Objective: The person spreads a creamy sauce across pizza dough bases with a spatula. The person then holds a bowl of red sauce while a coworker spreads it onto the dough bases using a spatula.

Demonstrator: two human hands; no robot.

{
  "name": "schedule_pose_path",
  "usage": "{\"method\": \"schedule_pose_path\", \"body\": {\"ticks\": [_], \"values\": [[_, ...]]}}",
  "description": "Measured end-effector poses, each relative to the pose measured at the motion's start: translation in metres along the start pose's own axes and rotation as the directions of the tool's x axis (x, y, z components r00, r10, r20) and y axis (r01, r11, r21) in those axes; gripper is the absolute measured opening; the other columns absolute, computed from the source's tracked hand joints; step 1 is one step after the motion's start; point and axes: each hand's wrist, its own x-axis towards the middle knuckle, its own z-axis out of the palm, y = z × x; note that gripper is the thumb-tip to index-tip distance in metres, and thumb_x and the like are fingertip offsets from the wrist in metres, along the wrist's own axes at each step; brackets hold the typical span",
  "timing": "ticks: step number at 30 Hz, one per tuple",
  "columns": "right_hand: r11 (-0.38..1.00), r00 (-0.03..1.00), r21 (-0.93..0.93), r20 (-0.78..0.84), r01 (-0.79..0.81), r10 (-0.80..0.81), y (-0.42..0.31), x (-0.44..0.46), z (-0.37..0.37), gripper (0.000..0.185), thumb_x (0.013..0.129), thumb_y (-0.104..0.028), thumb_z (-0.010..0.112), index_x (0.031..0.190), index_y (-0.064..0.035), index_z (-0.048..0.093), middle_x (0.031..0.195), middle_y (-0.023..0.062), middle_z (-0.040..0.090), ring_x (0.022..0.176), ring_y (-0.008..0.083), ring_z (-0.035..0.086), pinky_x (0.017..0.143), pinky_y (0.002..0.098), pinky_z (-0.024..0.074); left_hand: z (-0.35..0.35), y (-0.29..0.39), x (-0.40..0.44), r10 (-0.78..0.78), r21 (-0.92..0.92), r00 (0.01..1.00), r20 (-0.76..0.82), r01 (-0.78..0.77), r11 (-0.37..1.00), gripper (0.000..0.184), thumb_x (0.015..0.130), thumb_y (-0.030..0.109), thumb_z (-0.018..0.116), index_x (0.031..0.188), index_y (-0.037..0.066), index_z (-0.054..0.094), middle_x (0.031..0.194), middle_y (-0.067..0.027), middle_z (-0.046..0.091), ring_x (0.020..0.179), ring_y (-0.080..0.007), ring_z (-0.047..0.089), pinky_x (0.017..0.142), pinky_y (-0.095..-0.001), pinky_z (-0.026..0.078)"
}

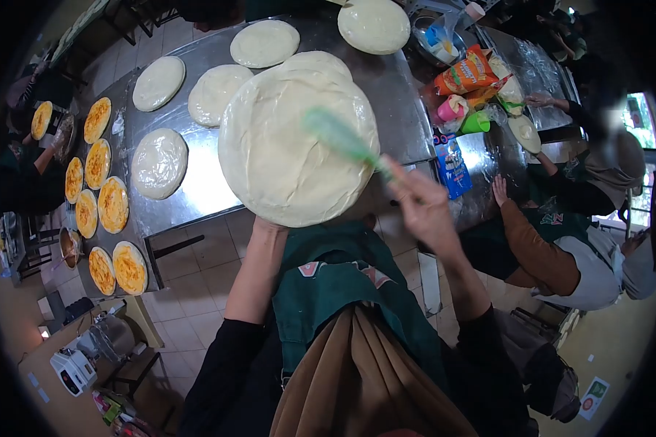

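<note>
A large round cake layer (284, 160), covered in pale cream, is held up near the middle. Under its lower edge is my left hand (271, 224), its fingers hidden below the round. My right hand (419, 200) is wrapped round the handle of a green spatula (339, 135), whose blade is blurred over the cream's right part. Streaks and ridges mark the cream. Behind the held round, other pale rounds (219, 95) lie on the metal table, one partly covered by it.
Orange-topped rounds (114, 205) lie at the table's left end (140, 255). At the right are an orange bag (465, 73), a green cup (477, 122) and a blue packet (453, 166). People stand at both sides, one person's hand (500, 190) on the right table.
</note>
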Motion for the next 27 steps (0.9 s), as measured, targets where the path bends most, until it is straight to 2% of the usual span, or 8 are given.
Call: {"method": "schedule_pose_path", "body": {"ticks": [2, 6, 10, 13, 16, 19, 24, 27], "values": [[0.957, 0.954, -0.076, 0.129, 0.28, -0.269, -0.003, -0.023, 0.014, 0.04, 0.082, -0.004, 0.06, 0.12, -0.0178, 0.06, 0.068, 0.0069, 0.051, 0.056, 0.0192, 0.054, 0.051, 0.0317, 0.0442, 0.001, -0.001, 0.001, 0.003, -0.001, 1.0, 0.007, -0.003, 1.0, 0.057, 0.089, 0.045, 0.047, 0.134, 0.011, 0.04, 0.132, -0.0107, 0.046, 0.118, -0.0299, 0.049, 0.1, -0.0487, 0.038], [0.982, 0.952, 0.053, 0.24, 0.181, -0.188, -0.012, -0.041, 0.009, 0.043, 0.082, -0.005, 0.061, 0.123, -0.0191, 0.058, 0.067, 0.0069, 0.051, 0.055, 0.0175, 0.052, 0.051, 0.0311, 0.0441, 0.0, 0.0, 0.0, 0.009, 0.005, 1.0, 0.006, -0.009, 1.0, 0.057, 0.089, 0.045, 0.047, 0.134, 0.011, 0.039, 0.133, -0.0107, 0.046, 0.118, -0.0298, 0.049, 0.1, -0.0487, 0.038], [0.999, 0.998, 0.027, -0.053, 0.025, -0.023, 0.013, -0.013, -0.002, 0.039, 0.081, 0.001, 0.059, 0.119, -0.0104, 0.061, 0.065, 0.0088, 0.05, 0.055, 0.0173, 0.051, 0.05, 0.028, 0.0419, 0.0, -0.001, 0.002, 0.002, 0.003, 1.0, 0.013, -0.002, 1.0, 0.058, 0.089, 0.046, 0.047, 0.134, 0.011, 0.039, 0.133, -0.0107, 0.046, 0.118, -0.0298, 0.049, 0.1, -0.0488, 0.038], [0.976, 0.965, -0.032, 0.161, 0.214, -0.207, -0.004, -0.046, 0.015, 0.048, 0.079, -0.001, 0.061, 0.123, -0.0204, 0.058, 0.066, 0.0058, 0.052, 0.056, 0.0187, 0.053, 0.051, 0.0318, 0.0456, 0.001, -0.002, 0.002, 0.006, 0.003, 1.0, 0.019, -0.006, 1.0, 0.058, 0.089, 0.046, 0.047, 0.134, 0.011, 0.038, 0.133, -0.0107, 0.045, 0.118, -0.0297, 0.049, 0.1, -0.0488, 0.038], [0.947, 0.94, 0.0, 0.122, 0.32, -0.318, 0.001, -0.053, 0.013, 0.046, 0.08, -0.001, 0.062, 0.122, -0.0203, 0.059, 0.066, 0.0052, 0.052, 0.052, 0.0176, 0.051, 0.049, 0.0313, 0.0445, 0.0, 0.0, 0.002, 0.007, 0.007, 1.0, 0.014, -0.007, 1.0, 0.058, 0.089, 0.046, 0.047, 0.135, 0.011, 0.038, 0.134, -0.0107, 0.045, 0.118, -0.0297, 0.049, 0.1, -0.0488, 0.038], [1.0, 0.996, -0.011, -0.084, 0.015, -0.016, 0.013, -0.028, -0.007, 0.045, 0.081, -0.002, 0.062, 0.122, -0.0191, 0.058, 0.066, 0.0053, 0.051, 0.051, 0.0173, 0.049, 0.049, 0.0313, 0.0444, 0.0, -0.001, 0.003, 0.006, 0.003, 1.0, 0.016, -0.006, 1.0, 0.058, 0.089, 0.046, 0.047, 0.135, 0.012, 0.038, 0.134, -0.0108, 0.045, 0.118, -0.0297, 0.049, 0.1, -0.0489, 0.038], [0.959, 0.951, -0.007, 0.132, 0.282, -0.279, -0.007, -0.063, 0.018, 0.043, 0.081, -0.004, 0.063, 0.121, -0.0182, 0.06, 0.065, 0.0056, 0.049, 0.05, 0.0174, 0.047, 0.048, 0.0312, 0.0427, 0.002, -0.002, 0.003, 0.006, 0.003, 1.0, 0.024, -0.006, 1.0, 0.059, 0.089, 0.046, 0.047, 0.135, 0.012, 0.037, 0.134, -0.0108, 0.044, 0.118, -0.0296, 0.048, 0.101, -0.0489, 0.038], [0.993, 0.994, 0.052, -0.008, 0.107, -0.106, 0.01, -0.042, 0.001, 0.036, 0.082, -0.001, 0.06, 0.118, -0.0097, 0.061, 0.063, 0.0067, 0.048, 0.05, 0.0164, 0.045, 0.047, 0.0298, 0.0394, 0.002, -0.003, 0.004, 0.008, 0.0, 1.0, 0.024, -0.008, 1.0, 0.059, 0.089, 0.046, 0.047, 0.136, 0.012, 0.037, 0.135, -0.0108, 0.044, 0.118, -0.0296, 0.048, 0.101, -0.049, 0.038]]}}
